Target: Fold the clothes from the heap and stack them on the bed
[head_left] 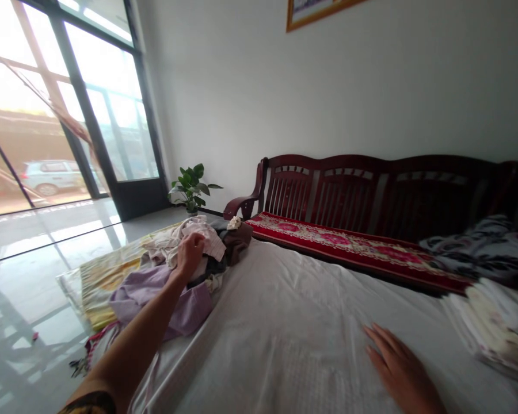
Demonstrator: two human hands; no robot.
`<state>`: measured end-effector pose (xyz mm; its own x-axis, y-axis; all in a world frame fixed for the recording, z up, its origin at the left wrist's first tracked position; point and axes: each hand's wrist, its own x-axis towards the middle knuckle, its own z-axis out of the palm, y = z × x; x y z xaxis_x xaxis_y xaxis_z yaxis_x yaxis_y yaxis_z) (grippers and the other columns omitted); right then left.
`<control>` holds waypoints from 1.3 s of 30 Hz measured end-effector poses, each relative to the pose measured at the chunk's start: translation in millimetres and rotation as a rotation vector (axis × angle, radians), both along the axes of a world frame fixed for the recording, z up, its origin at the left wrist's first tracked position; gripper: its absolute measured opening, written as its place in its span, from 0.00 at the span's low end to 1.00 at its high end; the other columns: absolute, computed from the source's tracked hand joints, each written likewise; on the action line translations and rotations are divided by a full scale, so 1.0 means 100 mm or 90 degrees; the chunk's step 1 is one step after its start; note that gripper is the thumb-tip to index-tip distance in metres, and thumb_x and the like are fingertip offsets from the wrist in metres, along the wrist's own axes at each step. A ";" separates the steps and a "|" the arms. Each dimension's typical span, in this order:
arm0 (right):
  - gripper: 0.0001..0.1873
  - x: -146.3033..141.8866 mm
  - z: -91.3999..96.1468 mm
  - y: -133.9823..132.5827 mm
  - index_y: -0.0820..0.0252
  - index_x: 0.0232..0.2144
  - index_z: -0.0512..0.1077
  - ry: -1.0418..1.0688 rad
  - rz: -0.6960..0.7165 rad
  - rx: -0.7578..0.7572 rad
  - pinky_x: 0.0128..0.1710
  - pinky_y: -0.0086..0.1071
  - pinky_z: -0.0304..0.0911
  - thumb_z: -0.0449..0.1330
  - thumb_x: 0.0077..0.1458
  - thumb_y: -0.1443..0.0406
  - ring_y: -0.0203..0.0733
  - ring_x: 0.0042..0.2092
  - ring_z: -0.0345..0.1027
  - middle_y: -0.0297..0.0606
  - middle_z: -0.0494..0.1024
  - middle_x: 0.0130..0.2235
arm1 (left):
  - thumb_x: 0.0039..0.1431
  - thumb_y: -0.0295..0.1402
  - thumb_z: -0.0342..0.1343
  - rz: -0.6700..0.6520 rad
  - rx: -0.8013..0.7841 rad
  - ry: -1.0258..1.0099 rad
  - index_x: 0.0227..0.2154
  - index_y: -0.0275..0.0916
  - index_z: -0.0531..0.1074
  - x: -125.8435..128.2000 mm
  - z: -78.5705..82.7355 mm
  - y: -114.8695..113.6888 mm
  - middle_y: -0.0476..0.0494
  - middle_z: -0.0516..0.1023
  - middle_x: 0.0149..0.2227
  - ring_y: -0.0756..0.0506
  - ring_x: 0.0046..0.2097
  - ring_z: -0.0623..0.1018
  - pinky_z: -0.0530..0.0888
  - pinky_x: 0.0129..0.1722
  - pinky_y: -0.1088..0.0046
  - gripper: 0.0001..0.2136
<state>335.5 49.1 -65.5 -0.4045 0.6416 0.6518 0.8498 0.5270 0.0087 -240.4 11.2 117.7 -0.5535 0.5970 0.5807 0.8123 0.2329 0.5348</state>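
Observation:
My left hand (191,253) reaches out to a heap of clothes, its fingers closed on a pale pinkish garment (213,246) at the top. Below the forearm lies a lilac garment (194,310), partly covered by my arm. Dark brown clothing (238,244) sits on the heap's right side. My right hand (397,362) is over the white sheet (285,322) at the lower right, fingers stretched out and holding nothing. Whether its palm touches the sheet cannot be made out.
Folded white cloths (496,328) are stacked at the right edge. Behind the sheet stands a dark wooden bench (345,195) with a red floral cushion (328,237) and a patterned blanket (483,247). A potted plant (192,187) is near the glass door (112,109).

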 end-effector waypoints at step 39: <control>0.24 -0.11 0.09 -0.12 0.60 0.51 0.76 0.017 -0.025 -0.044 0.56 0.50 0.67 0.47 0.63 0.57 0.54 0.55 0.71 0.49 0.77 0.54 | 0.53 0.30 0.53 0.070 -0.027 -0.150 0.43 0.35 0.76 -0.42 0.08 -0.36 0.39 0.76 0.32 0.36 0.39 0.77 0.75 0.40 0.60 0.15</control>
